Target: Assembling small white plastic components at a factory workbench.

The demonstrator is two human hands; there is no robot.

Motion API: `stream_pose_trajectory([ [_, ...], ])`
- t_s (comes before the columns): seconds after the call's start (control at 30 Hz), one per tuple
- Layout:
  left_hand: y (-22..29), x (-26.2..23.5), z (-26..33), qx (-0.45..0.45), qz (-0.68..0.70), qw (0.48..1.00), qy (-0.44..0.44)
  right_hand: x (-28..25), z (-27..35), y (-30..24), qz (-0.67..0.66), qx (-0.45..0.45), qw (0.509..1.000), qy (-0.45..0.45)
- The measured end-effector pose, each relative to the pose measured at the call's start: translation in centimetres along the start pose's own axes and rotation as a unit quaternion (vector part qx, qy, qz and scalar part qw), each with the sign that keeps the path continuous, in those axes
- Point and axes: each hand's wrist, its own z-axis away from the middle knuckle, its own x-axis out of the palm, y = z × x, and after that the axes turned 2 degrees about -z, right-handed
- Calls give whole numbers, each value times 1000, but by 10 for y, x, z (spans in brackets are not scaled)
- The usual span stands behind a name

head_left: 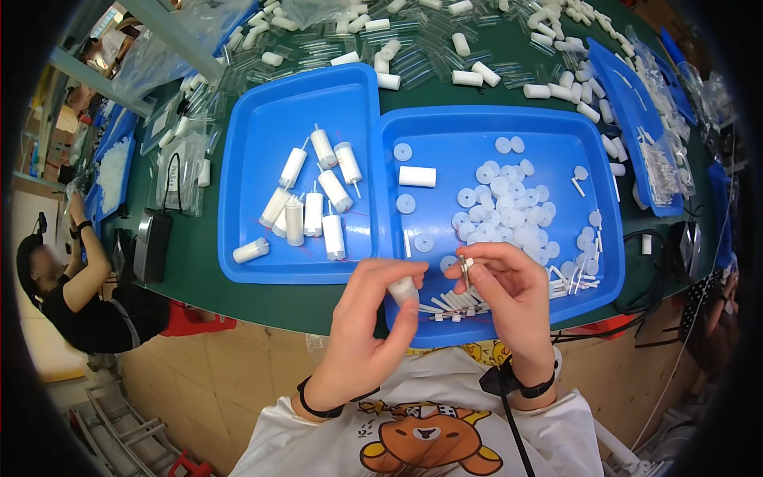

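L hand grips a white cyl., lower ctr of frame; R hand pinches a small metal-looking pc. just right of it, both over near side of R tray. Rods crowd below R hand; discs fill tray's middle. L tray, left of ctr, has tubes w/ thin wires. Black box at left; clear tubes across top. Green table; tan floor below, co-worker far left by red stool.
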Motion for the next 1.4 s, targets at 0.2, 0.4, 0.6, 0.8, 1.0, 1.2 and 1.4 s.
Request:
stream_pose_trajectory([
  [0.2, 9, 4, -15, 90, -161, 983, -13, 1, -1, 7, -3, -66, 998, -14],
  [0.4, 7, 20, -10, 15, 6, 998, 53, 1, 1, 3, 52, -93, 993, -44],
  [0.6, -2, 20, -7, 54, 28, 998, 28, -1, 3, 4, 74, -113, 990, -48],
  [0.8, 1, 28, -11, 95, -2, 995, 30, -5, 4, 5, 49, -141, 988, -33],
  [1.0, 5, 37, -14, 115, 1, 993, 13, -13, 11, 4, 26, -162, 986, -23],
  [1.2, 14, 54, -16, 126, -1, 992, -15, -24, 33, 0, 46, -177, 983, 23],
  [1.4, 23, 86, -36, 137, -289, 947, 41, -53, 60, -4, 20, -185, 968, 168],
])
